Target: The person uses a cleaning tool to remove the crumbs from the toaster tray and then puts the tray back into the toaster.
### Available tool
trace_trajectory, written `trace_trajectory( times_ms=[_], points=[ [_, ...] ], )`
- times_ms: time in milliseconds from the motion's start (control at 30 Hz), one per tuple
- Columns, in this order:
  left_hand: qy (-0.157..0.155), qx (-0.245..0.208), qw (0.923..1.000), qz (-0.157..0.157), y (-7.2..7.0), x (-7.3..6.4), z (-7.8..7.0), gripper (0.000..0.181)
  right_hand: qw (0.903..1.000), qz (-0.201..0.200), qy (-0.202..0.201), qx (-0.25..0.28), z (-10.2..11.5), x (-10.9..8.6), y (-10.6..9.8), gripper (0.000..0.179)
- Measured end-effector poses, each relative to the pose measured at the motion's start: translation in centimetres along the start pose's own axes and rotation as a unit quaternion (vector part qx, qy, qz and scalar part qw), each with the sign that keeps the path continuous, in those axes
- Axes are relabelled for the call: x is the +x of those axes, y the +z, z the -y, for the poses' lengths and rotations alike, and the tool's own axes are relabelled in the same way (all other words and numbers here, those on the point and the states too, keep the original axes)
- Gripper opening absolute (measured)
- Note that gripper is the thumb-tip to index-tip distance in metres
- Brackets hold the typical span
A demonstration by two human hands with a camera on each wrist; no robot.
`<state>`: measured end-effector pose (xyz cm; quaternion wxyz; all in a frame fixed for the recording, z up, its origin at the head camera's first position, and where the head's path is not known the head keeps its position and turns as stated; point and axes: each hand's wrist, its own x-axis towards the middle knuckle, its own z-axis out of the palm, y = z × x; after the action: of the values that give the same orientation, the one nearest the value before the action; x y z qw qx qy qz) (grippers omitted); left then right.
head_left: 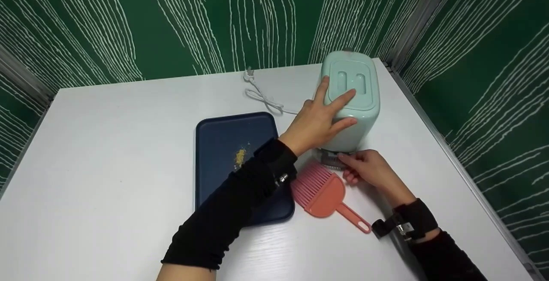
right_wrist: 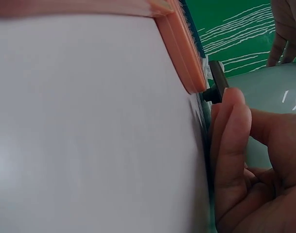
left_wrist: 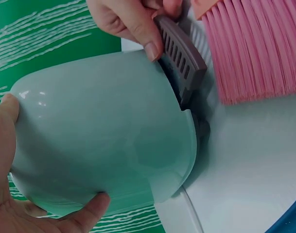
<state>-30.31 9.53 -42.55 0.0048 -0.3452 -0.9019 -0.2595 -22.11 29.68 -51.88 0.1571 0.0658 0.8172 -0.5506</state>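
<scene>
A mint-green countertop appliance (head_left: 364, 122) stands at the right back of the table, two oblong recesses in its top. Spread over its top and side is my left hand (head_left: 315, 122), steadying contact through nearly straight fingers. At the appliance's base a dark slotted piece (left_wrist: 182, 56) sticks out, and my right hand (head_left: 369, 169) pinches its end between thumb and fingers. In the right wrist view, the curled fingers (right_wrist: 233, 141) partly hide that piece. An orange brush (head_left: 328, 197) with pink bristles lies just in front, close to the right hand.
A dark blue tray (head_left: 210, 126) with yellow crumbs (head_left: 240, 156) on it lies left of the brush, partly under the left forearm. A white power cord (head_left: 261, 96) with its plug lies behind the tray. Green walls with white streaks stand behind and right of the table (head_left: 120, 165).
</scene>
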Motion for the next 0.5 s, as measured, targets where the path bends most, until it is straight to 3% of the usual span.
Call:
trace_trajectory(
  times_ms=[500],
  points=[
    [-0.007,0.007,0.9999,0.001,-0.01,-0.08,-0.18,0.068,0.9995,-0.012,0.001,-0.029,0.24,-0.61,0.29,0.036]
  ],
)
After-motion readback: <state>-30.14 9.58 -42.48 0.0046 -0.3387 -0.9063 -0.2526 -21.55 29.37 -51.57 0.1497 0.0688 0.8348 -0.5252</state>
